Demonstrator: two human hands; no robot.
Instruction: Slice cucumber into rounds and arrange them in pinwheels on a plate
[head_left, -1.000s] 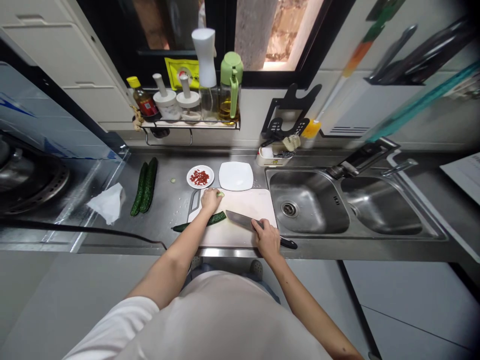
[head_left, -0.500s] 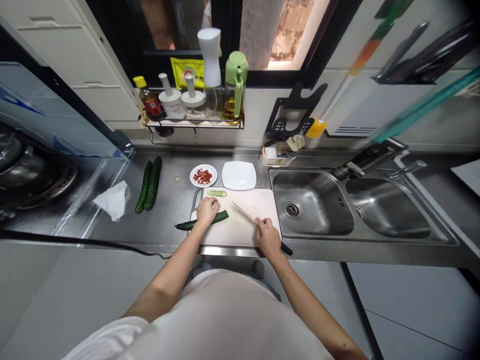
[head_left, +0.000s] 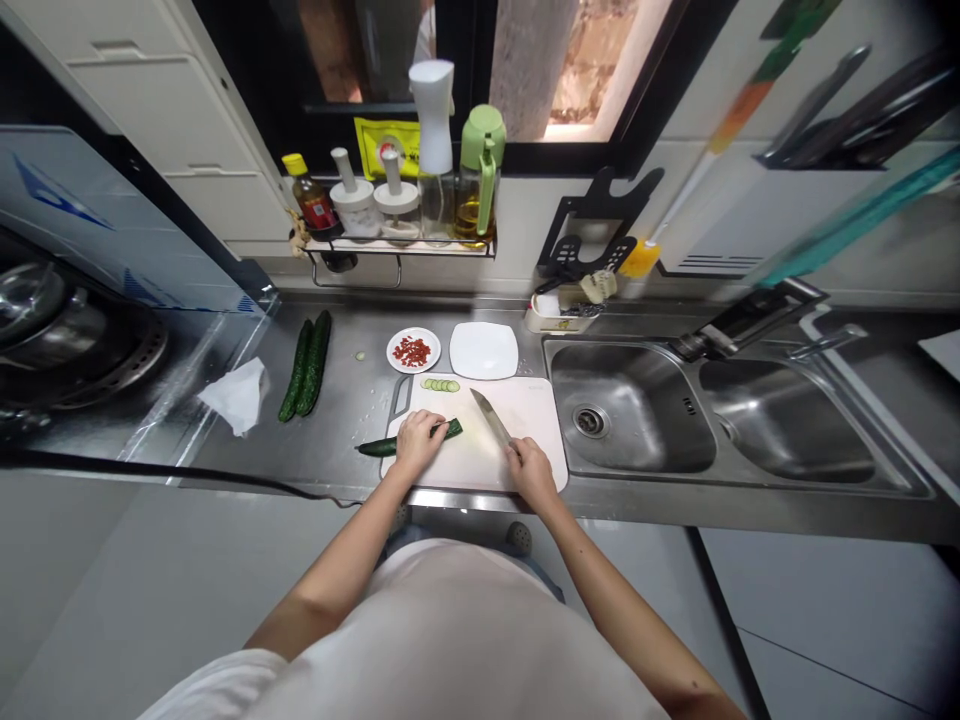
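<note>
A cut cucumber (head_left: 377, 447) lies across the left part of the white cutting board (head_left: 465, 468), its tapered end reaching past the board's edge. My left hand (head_left: 420, 440) is closed over its middle, fingers curled near the cut end. In my right hand (head_left: 532, 470) is a kitchen knife (head_left: 491, 417), gripped by its handle, the blade pointing up and left, apart from the cucumber. A short row of cucumber slices (head_left: 440, 385) lies near the board's top edge.
Behind the board stand a small plate of chopped red pieces (head_left: 424, 366) and a white square plate (head_left: 484, 352). Two whole cucumbers (head_left: 306, 365) and a crumpled white tissue (head_left: 236, 395) lie left. A double sink (head_left: 637, 405) is on the right; a condiment rack (head_left: 405, 248) hangs behind.
My left hand has come down from above the cucumber and closed over it. The knife has turned in my right hand, showing more of its blade's side. The view has shifted slightly.
</note>
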